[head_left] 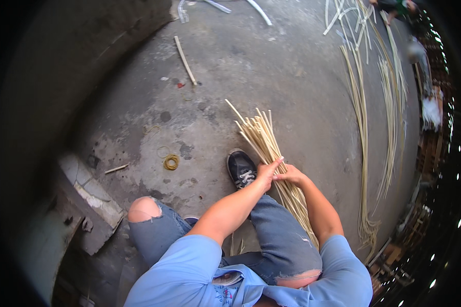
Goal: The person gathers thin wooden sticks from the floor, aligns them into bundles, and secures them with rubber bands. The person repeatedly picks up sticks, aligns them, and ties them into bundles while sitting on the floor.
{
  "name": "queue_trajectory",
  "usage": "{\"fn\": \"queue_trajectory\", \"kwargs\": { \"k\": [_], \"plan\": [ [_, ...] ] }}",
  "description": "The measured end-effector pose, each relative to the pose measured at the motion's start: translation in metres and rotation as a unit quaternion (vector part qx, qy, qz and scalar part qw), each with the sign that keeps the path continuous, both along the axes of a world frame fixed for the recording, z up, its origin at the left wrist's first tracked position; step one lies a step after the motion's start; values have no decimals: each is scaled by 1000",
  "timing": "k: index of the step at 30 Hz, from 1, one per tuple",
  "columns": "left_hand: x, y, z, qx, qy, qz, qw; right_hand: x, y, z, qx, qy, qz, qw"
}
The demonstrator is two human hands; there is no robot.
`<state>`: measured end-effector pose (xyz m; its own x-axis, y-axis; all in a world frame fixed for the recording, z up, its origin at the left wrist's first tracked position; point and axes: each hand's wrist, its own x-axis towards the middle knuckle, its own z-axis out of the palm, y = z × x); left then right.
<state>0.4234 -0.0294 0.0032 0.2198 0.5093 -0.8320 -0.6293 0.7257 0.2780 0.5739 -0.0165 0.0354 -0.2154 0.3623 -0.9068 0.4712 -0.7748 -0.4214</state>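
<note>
A thick bundle of pale rattan-like canes (261, 134) slants across my right leg, its cut ends fanned out on the far side. My left hand (268, 173) is closed around the bundle just beyond my knee, with the thumb along the canes. Right beside it, my right hand (291, 175) grips the same bundle from the right. The fingers of both hands are partly hidden by the canes. Below the hands, the rest of the bundle runs back toward me under my right forearm. My dark shoe (242, 169) stands just left of the bundle.
A small coil of yellowish cord (171, 161) lies on the concrete floor (210, 128) to the left. Long strands (361, 128) stretch along the right. One loose cane (185, 60) lies farther off. A block (93, 197) stands at left. Another person's hand (391, 15) shows at the far right.
</note>
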Motion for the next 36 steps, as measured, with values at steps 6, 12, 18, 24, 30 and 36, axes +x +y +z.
{"fn": "queue_trajectory", "kwargs": {
  "k": [6, 12, 18, 24, 30, 36],
  "plan": [
    [-28, 13, 58, 80, 85, 72, 991, -36, 13, 54, 183, -71, 161, 967],
    [-83, 87, 137, 161, 107, 160, 968, -97, 78, 125, 211, 104, 7, 972],
    [-141, 123, 170, 168, 77, 198, 963, -159, 117, 161, 210, 126, 19, 970],
    [-191, 133, 126, 165, 39, 166, 971, -204, 128, 122, 215, 84, 36, 972],
    [-238, 121, 63, 68, 29, 145, 987, -254, 118, 67, 141, 33, 43, 989],
    [-392, 304, 58, 85, 50, 146, 984, -399, 301, 47, 154, 220, 54, 962]
  ]
}}
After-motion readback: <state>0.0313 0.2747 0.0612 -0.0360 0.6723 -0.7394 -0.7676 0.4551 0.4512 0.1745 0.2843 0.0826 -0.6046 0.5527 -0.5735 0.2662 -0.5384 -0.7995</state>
